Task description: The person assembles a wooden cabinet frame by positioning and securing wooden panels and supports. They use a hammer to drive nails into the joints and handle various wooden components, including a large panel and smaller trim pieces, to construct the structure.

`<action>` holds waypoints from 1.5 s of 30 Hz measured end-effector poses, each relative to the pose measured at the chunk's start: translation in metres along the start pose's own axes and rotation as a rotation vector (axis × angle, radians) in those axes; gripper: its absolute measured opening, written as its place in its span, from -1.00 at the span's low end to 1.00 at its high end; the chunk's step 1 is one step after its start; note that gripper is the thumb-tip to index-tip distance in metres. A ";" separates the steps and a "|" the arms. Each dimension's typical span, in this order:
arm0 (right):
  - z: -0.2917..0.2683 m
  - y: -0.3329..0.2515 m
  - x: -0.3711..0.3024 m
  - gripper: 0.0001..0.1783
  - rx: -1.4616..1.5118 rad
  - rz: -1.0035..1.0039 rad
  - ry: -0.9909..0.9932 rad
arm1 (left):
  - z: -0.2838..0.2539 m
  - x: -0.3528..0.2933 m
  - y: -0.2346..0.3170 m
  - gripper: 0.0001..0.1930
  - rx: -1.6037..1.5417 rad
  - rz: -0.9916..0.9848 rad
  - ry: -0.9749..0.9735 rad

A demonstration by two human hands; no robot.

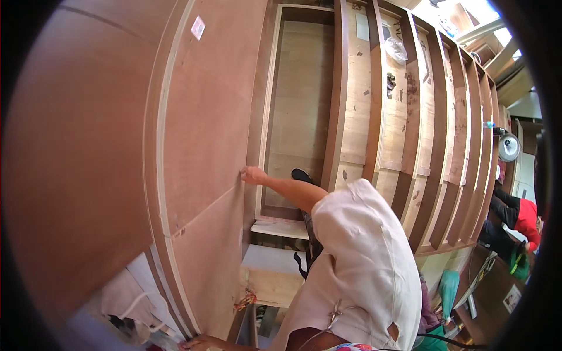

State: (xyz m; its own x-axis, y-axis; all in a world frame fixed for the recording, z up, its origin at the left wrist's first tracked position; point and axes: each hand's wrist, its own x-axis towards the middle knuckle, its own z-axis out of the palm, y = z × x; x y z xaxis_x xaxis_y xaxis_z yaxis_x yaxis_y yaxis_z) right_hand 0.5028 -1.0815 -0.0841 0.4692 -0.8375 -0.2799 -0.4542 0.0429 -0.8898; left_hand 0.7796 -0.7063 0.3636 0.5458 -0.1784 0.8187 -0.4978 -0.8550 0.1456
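My right hand (pixel 254 175) is stretched out to the left, its fingers closed at the edge of a large upright brown wooden panel (pixel 205 117). Anything between the fingertips is too small to make out. At the lower edge my left hand (pixel 199 343), partly cut off, has its fingers bent over the panel's pale-edged border. A small white label (pixel 198 27) sticks to the panel's upper part. Beside the panel lies a wooden cabinet frame (pixel 335 88) with a plywood bottom, and a dark shoe (pixel 301 175) stands inside it.
Several wooden dividers (pixel 404 134) run across the cabinet to the right, with a clear plastic bag (pixel 396 51) in one bay. A person in red (pixel 527 225) is at the far right. A round lamp (pixel 509 147) stands near them. Orange wires (pixel 246 300) lie below the panel.
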 end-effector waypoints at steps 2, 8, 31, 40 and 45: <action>-0.011 -0.005 -0.016 -0.64 0.064 0.065 -0.057 | 0.000 0.000 -0.003 -0.62 0.093 0.009 -0.010; -0.098 0.120 -0.112 -0.65 -0.290 0.414 -0.216 | -0.009 -0.007 -0.043 -0.51 0.531 0.143 -0.083; -0.307 0.072 -0.137 -0.69 0.192 0.484 -0.229 | -0.052 0.001 0.010 -0.82 -0.090 -0.031 0.263; -0.349 0.148 -0.247 -0.65 -0.125 0.834 -0.458 | -0.064 -0.025 0.027 -0.87 -0.073 0.130 0.450; -0.326 0.079 -0.209 -0.64 -0.126 0.691 -0.435 | -0.065 -0.159 -0.003 -0.82 -0.006 -0.164 0.060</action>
State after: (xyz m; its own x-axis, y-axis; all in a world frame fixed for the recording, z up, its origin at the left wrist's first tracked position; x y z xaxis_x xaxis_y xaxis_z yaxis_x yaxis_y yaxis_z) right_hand 0.1220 -1.0807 0.0220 0.2921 -0.3581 -0.8868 -0.8174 0.3879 -0.4259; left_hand 0.6505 -0.6440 0.2696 0.5787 -0.0071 0.8155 -0.4098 -0.8671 0.2832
